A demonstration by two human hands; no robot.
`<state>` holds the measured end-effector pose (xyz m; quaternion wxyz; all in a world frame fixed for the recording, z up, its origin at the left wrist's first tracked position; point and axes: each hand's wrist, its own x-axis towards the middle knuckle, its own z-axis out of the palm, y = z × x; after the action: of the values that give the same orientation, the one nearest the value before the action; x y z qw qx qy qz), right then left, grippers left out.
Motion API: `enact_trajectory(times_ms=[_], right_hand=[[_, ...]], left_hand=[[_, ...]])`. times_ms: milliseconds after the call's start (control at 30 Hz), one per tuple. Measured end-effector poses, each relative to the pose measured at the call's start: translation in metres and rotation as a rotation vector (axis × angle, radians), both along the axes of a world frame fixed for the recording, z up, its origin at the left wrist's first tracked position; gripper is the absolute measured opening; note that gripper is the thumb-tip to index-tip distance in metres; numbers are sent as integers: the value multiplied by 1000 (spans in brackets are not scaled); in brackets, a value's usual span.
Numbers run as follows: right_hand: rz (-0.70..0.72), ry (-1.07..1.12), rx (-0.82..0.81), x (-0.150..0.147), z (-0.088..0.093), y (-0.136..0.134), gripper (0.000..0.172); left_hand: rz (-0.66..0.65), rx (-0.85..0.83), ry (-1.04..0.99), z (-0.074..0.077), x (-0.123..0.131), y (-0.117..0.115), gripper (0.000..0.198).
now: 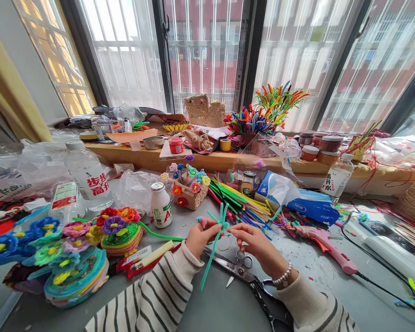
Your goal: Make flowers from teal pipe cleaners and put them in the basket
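Teal pipe cleaner (210, 259): above the scissors (240, 271), between our hands; we seem to be shaping loops.
Left hand (199, 237): pinches it beside its looped middle (224, 225).
Right hand (257, 246): fingers bent near the loops; we cannot tell whether they grip.
Looped middle: our next move likely calls for steadying it.
Woven basket (193, 201): holds fuzzy flowers (195, 186).
White bottle (161, 210): contents hidden.

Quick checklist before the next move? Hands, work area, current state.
1. Left hand pinching the teal pipe cleaners: ok.
2. Right hand gripping them too: cannot tell; fingertips are close, contact unclear.
3. Large scissors well away from the hands: not ok, they lie just below them.
4. Pink glue gun set down: ok; whether hot, cannot tell.
5. White bottle upright and capped: ok.
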<state>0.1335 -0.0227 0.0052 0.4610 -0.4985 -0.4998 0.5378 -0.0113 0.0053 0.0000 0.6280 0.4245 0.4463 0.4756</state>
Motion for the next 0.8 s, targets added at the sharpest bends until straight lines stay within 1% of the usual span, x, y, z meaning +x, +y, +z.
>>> enact_trajectory(times_ms=[67, 100, 133, 200, 267, 400, 533, 633, 700, 733, 800], right_hand=[[-101, -412, 392, 4, 2, 1, 16], [-141, -584, 562, 6, 2, 2, 18], [-152, -724, 703, 7, 1, 2, 20], [-103, -931, 904, 9, -1, 3, 20], [-51, -1073, 1030, 10, -4, 3, 17], [-37, -1225, 1132, 11, -7, 2, 18], [-35, -1267, 1187, 10, -7, 1, 17], [-68, -1230, 1127, 5, -7, 2, 15], [-93, -1158, 1059, 1, -7, 2, 14], [-109, -1101, 1016, -2, -8, 1, 13], [-155, -938, 897, -7, -9, 0, 10]], left_hand=[[-22, -133, -95, 3, -2, 2, 20], [-42, -172, -123, 4, -2, 1, 19], [-70, -203, -145, 4, -1, 1, 18], [-126, -254, -177, 3, 0, -1, 16], [-164, -285, -193, 2, 2, -3, 14], [-200, -280, -221, -2, 3, -5, 12], [-185, -270, -226, -5, 3, -4, 14], [-138, -244, -205, -6, 3, -3, 19], [-90, -222, -176, -5, 4, -2, 21], [-71, -185, -150, -4, 4, -2, 22], [-35, -61, -63, -1, 5, -3, 21]])
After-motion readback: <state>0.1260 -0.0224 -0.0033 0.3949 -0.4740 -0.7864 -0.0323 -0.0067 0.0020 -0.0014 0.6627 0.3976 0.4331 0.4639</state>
